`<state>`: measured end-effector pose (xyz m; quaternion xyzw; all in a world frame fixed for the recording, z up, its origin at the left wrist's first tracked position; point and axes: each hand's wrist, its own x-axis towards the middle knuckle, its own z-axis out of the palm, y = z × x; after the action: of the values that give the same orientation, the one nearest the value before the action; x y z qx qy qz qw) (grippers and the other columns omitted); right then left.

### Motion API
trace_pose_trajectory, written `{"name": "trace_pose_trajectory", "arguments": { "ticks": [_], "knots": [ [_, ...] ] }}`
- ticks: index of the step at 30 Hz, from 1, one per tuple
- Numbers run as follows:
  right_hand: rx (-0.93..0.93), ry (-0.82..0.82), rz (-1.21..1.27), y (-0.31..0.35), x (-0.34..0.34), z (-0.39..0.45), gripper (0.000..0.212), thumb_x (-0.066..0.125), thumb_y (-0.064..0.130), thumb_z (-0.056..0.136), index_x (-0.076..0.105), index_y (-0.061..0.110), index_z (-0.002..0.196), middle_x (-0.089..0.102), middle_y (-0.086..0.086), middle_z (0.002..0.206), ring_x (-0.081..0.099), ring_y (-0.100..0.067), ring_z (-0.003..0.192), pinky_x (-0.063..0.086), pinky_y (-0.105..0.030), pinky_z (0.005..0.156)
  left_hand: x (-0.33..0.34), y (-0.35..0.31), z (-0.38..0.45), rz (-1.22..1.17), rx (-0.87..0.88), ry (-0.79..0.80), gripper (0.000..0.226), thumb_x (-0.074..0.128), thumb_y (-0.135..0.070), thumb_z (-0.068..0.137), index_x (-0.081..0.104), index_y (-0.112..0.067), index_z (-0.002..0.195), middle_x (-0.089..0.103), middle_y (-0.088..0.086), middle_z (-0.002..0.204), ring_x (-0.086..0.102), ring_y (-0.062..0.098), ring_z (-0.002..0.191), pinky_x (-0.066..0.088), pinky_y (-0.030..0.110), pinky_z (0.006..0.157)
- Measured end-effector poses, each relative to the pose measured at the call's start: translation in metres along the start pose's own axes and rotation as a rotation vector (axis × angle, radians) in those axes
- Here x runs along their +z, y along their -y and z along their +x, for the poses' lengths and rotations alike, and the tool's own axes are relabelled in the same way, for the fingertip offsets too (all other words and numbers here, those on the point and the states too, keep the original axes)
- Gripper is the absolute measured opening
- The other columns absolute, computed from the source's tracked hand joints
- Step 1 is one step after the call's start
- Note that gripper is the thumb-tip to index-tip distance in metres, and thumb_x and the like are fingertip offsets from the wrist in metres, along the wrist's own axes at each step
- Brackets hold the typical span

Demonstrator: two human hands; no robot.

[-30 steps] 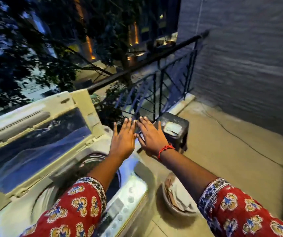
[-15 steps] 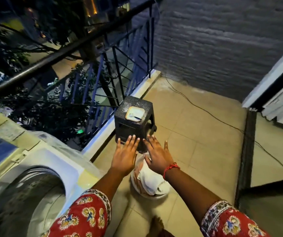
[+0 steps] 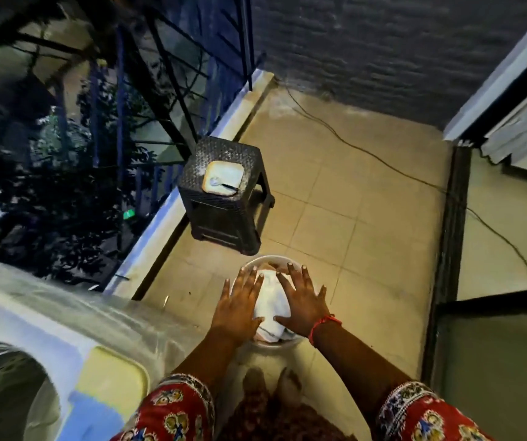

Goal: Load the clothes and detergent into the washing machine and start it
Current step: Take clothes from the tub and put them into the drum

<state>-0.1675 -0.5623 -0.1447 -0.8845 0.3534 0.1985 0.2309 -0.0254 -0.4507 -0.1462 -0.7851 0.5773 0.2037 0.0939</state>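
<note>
both hands had dropped from the stool's level to the basin (image 3: 249, 263) on the floor, so lifting the clothes (image 3: 271, 302) looked next. left hand (image 3: 240, 305) and right hand (image 3: 300, 300) lay flat, fingers spread, flanking the white bundle, gripping nothing yet. washer (image 3: 65, 329) stood open at left; stool (image 3: 224, 198) beyond.

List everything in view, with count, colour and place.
washing machine: one, white, lower left, drum open
basin: one, pale, on the floor by the machine
clothes: bundle, white, in the basin
stool: one, dark, by the railing
container: one, cream, on the stool
railing: one, dark, left
cable: one, dark, across the floor
left hand: open, over the clothes
right hand: open, red thread at the wrist
</note>
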Motion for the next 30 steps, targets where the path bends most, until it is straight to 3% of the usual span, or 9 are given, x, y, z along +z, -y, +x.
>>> {"name": "trace_pose_trajectory", "arguments": {
  "ticks": [2, 4, 6, 12, 18, 20, 22, 26, 30],
  "knots": [
    [0.047, 0.062, 0.044, -0.01, 0.022, 0.018, 0.109, 0.064, 0.064, 0.072, -0.009, 0.037, 0.149, -0.019, 0.004, 0.158, -0.014, -0.03, 0.145, 0.013, -0.072, 0.106, 0.024, 0.002, 0.018, -0.055, 0.006, 0.055, 0.102, -0.015, -0.071, 0.068, 0.011, -0.019, 0.152, 0.01, 0.008, 0.161, 0.016, 0.029, 0.148, 0.006, 0.047, 0.116],
    [0.082, 0.102, 0.063, -0.02, 0.041, 0.036, 0.114, 0.068, 0.064, 0.07, -0.011, 0.038, 0.148, -0.023, 0.003, 0.157, -0.016, -0.033, 0.145, 0.015, -0.072, 0.107, 0.055, 0.003, 0.039, -0.104, -0.037, 0.092, 0.087, 0.024, -0.075, 0.083, 0.026, -0.018, 0.148, 0.022, 0.008, 0.156, 0.039, 0.031, 0.138, 0.032, 0.051, 0.112],
    [0.113, 0.124, 0.088, -0.031, 0.06, 0.053, 0.118, 0.071, 0.062, 0.067, -0.012, 0.04, 0.148, -0.024, 0.002, 0.156, -0.017, -0.034, 0.144, 0.017, -0.072, 0.106, 0.087, 0.003, 0.059, -0.14, -0.022, 0.115, 0.099, 0.06, -0.071, 0.071, 0.028, -0.016, 0.146, 0.034, 0.012, 0.153, 0.047, 0.034, 0.132, 0.047, 0.053, 0.1],
    [0.123, 0.194, 0.092, -0.06, 0.148, 0.115, 0.13, 0.06, 0.082, 0.052, -0.019, 0.039, 0.146, -0.034, -0.001, 0.153, -0.026, -0.036, 0.141, 0.008, -0.072, 0.109, 0.152, -0.002, 0.108, -0.187, 0.007, 0.116, 0.122, 0.069, -0.069, 0.063, 0.001, -0.02, 0.151, 0.009, 0.011, 0.16, 0.018, 0.036, 0.146, 0.036, 0.056, 0.109],
    [0.143, 0.21, 0.202, -0.075, 0.211, 0.159, 0.132, 0.072, 0.07, 0.059, -0.025, 0.042, 0.143, -0.042, -0.002, 0.149, -0.032, -0.037, 0.138, 0.004, -0.072, 0.109, 0.235, -0.005, 0.159, -0.084, 0.021, 0.199, 0.13, 0.064, -0.073, 0.067, -0.029, -0.026, 0.145, -0.026, 0.003, 0.158, -0.017, 0.03, 0.147, 0.02, 0.058, 0.115],
    [0.144, 0.191, 0.294, -0.081, 0.23, 0.173, 0.131, 0.072, 0.069, 0.06, -0.024, 0.041, 0.144, -0.041, -0.001, 0.15, -0.032, -0.035, 0.138, 0.002, -0.069, 0.111, 0.255, -0.007, 0.189, -0.036, -0.24, 0.261, 0.133, 0.06, -0.077, 0.067, -0.037, -0.024, 0.14, -0.014, 0.009, 0.16, -0.014, 0.035, 0.147, 0.018, 0.056, 0.116],
    [0.127, 0.152, 0.319, -0.086, 0.246, 0.182, 0.128, 0.071, 0.069, 0.062, -0.022, 0.041, 0.145, -0.04, -0.001, 0.15, -0.032, -0.031, 0.138, -0.004, -0.063, 0.114, 0.258, 0.004, 0.216, -0.004, -0.663, 0.117, 0.142, 0.066, -0.081, 0.056, -0.02, -0.016, 0.149, 0.011, 0.019, 0.157, 0.013, 0.04, 0.144, 0.024, 0.052, 0.113],
    [0.139, 0.094, 0.358, -0.091, 0.279, 0.202, 0.099, 0.062, 0.056, 0.081, -0.007, 0.039, 0.149, -0.026, 0.0, 0.154, -0.022, -0.029, 0.14, -0.003, -0.049, 0.115, 0.312, -0.003, 0.209, 0.022, 0.089, 0.193, 0.098, 0.048, -0.055, 0.089, -0.015, -0.011, 0.15, -0.021, 0.013, 0.158, -0.011, 0.034, 0.147, -0.002, 0.052, 0.119],
    [0.152, 0.114, 0.364, -0.093, 0.296, 0.218, 0.082, 0.056, 0.054, 0.082, 0.014, 0.037, 0.15, -0.002, -0.014, 0.159, 0.022, -0.039, 0.14, 0.022, -0.048, 0.116, 0.318, -0.012, 0.213, -0.149, -0.106, 0.055, 0.103, 0.066, -0.05, 0.079, 0.003, -0.011, 0.152, 0.006, 0.003, 0.158, 0.019, 0.033, 0.146, 0.029, 0.048, 0.114]
  ]
}}
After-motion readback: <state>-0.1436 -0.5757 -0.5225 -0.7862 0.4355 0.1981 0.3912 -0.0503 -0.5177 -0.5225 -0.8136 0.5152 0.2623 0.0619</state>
